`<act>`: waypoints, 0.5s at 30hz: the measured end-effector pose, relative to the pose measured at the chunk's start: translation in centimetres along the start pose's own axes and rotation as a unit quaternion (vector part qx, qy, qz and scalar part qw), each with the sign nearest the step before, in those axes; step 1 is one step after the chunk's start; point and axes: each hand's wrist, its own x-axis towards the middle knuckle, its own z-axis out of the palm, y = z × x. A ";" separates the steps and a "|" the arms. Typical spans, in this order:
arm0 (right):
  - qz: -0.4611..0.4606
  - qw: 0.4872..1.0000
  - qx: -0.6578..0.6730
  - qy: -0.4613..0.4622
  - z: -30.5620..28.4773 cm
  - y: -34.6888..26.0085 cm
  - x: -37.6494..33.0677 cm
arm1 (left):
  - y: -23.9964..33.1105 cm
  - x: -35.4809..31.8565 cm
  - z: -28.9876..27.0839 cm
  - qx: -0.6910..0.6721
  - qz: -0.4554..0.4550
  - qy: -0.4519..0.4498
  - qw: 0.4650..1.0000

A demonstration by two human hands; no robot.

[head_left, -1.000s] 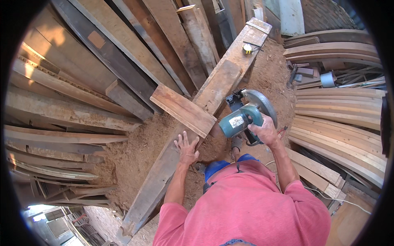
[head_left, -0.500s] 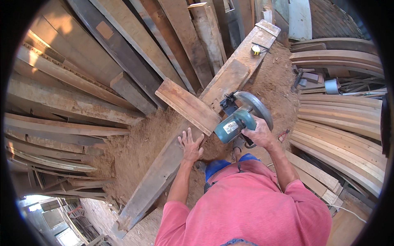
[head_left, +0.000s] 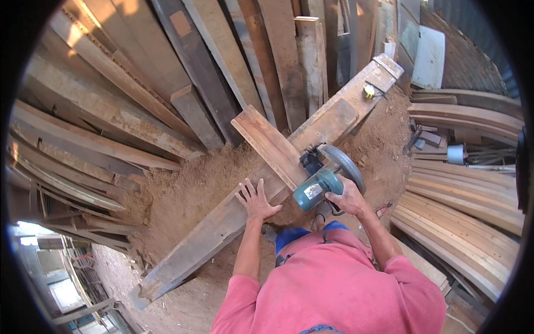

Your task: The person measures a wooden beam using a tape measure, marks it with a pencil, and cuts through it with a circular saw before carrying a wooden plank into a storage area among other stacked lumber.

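Sawdust (head_left: 183, 195) covered the ground of a timber yard, with planks (head_left: 139, 94) leaning all round. From the head view, a long beam (head_left: 222, 222) ran from lower left to upper right, and a short board (head_left: 270, 146) lay across it. The left hand (head_left: 256, 200) pressed flat and open on the beam, just left of the board. The right hand (head_left: 347, 197) was closed round the handle of a circular saw (head_left: 325, 178), which sat at the board's near end, right of the left hand.

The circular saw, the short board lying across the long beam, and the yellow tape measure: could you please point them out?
circular saw (head_left: 315, 189), head view, teal motor housing.
short board (head_left: 271, 146), head view, middle of its top face.
yellow tape measure (head_left: 369, 91), head view, its case, on the long beam's far end.
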 end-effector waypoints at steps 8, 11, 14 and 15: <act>-0.030 0.999 -0.034 0.011 0.8 -1.6 0.4 | -0.3 0.2 -0.3 -0.028 -0.016 -0.026 0.999; -0.041 0.998 -0.049 0.007 1.6 -1.2 0.7 | -0.3 0.2 -0.6 -0.035 -0.019 -0.027 0.999; -0.067 0.996 -0.052 0.007 2.5 -0.7 0.4 | -0.5 0.1 -0.3 -0.041 -0.019 -0.016 0.999; -0.067 0.996 -0.053 0.003 2.7 -0.6 0.3 | -0.6 0.2 -0.1 -0.041 -0.012 -0.007 0.999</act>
